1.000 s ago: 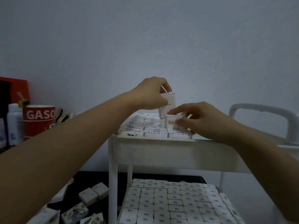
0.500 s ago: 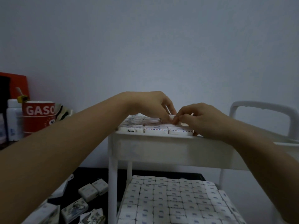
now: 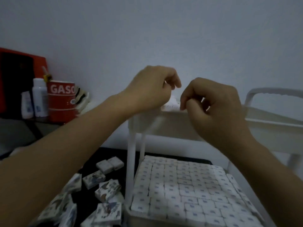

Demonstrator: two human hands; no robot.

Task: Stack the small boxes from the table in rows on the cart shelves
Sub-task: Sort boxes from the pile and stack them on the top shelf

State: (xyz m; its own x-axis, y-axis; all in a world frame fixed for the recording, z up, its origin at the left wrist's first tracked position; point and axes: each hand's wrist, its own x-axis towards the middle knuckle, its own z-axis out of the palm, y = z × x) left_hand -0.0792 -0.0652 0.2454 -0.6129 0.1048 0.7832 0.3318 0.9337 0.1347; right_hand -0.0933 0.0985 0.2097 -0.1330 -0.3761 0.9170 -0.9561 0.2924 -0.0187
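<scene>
A plain home or small-shop storage corner; which one is unclear. A white plastic cart with tray shelves point(image 3: 164, 123) stands before a bare pale wall point(image 3: 147, 30), its lower shelf packed with rows of small white cardboard boxes point(image 3: 188, 185). Left of the cart are a black table point(image 3: 114, 153) and loose patterned boxes point(image 3: 93, 179). Farther left are a red tin can lettered "GASO" point(image 3: 61, 102) and white plastic bottles point(image 3: 39, 97).

Loose boxes point(image 3: 105, 189) on the table point(image 3: 91, 154), left of the cart point(image 3: 131, 169).

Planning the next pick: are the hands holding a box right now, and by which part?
Neither left hand nor right hand visibly holds a box; fingers curled, above the top shelf.
</scene>
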